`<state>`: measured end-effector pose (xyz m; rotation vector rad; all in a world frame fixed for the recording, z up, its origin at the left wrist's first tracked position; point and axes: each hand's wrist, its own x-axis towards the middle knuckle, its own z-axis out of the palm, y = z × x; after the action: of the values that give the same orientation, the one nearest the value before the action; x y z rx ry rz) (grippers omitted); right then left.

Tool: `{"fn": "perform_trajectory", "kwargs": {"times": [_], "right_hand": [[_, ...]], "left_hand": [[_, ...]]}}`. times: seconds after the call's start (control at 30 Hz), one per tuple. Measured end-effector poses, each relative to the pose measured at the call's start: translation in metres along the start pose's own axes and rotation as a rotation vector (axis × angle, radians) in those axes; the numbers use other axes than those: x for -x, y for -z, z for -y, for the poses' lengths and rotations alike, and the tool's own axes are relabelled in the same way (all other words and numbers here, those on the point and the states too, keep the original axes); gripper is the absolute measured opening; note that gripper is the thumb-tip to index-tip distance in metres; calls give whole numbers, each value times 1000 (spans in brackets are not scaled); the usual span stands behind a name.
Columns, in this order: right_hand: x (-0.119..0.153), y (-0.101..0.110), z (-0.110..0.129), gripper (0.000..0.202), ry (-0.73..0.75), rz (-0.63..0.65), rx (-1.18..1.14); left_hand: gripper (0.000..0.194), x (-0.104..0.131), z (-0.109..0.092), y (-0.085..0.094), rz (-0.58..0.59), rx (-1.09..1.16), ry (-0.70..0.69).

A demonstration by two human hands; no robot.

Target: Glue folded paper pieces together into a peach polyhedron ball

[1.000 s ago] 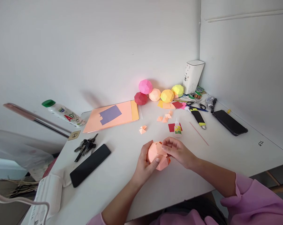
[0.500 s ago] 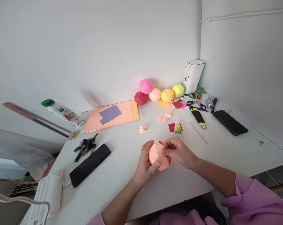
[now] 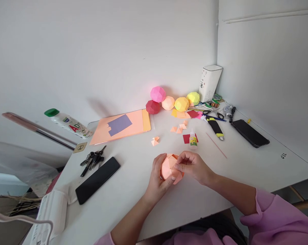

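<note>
A peach faceted paper ball (image 3: 171, 170) is held above the near part of the table. My left hand (image 3: 157, 178) wraps round its left side, thumb across the lower front. On its upper right, my right hand (image 3: 192, 165) pinches the paper at the ball's edge between thumb and index finger. The ball shows an opening near the top and its right side is partly hidden by my fingers. Just beyond the hands stands a small glue bottle (image 3: 193, 140) on a piece of red paper (image 3: 186, 139). Several small folded peach paper pieces (image 3: 179, 130) lie further back, with another folded piece (image 3: 155, 141) nearer.
Finished paper balls (image 3: 181, 104) line the back wall. A utility knife (image 3: 215, 127), a thin stick (image 3: 216, 145) and a black phone (image 3: 250, 133) lie right. Peach paper sheets (image 3: 100, 131), keys (image 3: 93, 159), a dark phone (image 3: 97, 180) and a white bottle (image 3: 69, 124) are left.
The ball has turned slightly in my left hand and its right side sits a little further left. My right hand keeps its pinch at the ball's upper right edge.
</note>
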<state>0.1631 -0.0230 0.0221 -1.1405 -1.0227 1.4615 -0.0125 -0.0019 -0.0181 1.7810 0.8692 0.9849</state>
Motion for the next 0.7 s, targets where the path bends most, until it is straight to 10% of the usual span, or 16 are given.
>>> {"fn": "perform_trajectory", "kwargs": {"times": [0.7], "right_hand": [[-1, -1, 3, 17, 12, 28, 5]], "left_hand": [[57, 1, 5, -1, -40, -139, -93]]}}
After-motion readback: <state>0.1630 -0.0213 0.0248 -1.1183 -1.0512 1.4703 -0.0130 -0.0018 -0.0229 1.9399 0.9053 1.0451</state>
